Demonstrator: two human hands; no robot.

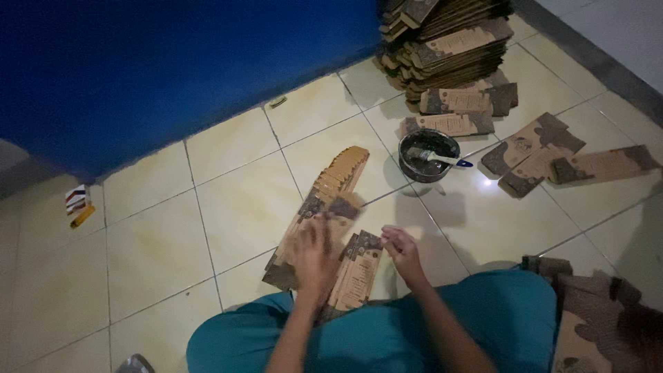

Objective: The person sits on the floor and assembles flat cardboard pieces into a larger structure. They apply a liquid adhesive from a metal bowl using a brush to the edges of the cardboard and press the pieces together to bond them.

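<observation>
Pale tiled floor (228, 200) — left hand (314, 259) lies flat, open, on fanned brown cardboard sleeves (324, 207), right hand (402, 254) pinches one flat brown printed sleeve (359, 269).

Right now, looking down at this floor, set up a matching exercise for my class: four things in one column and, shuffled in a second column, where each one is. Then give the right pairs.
Things:
1. brush
2. left hand
3. tall stack of flat cartons
4. small red and white packet

Places:
A. on the tiles at the far left, under the blue surface's edge
B. resting in the round dark bowl
C. at the top, near the grey wall
D. flat on the fanned row of brown cartons

Pairs: 1-B, 2-D, 3-C, 4-A
</observation>
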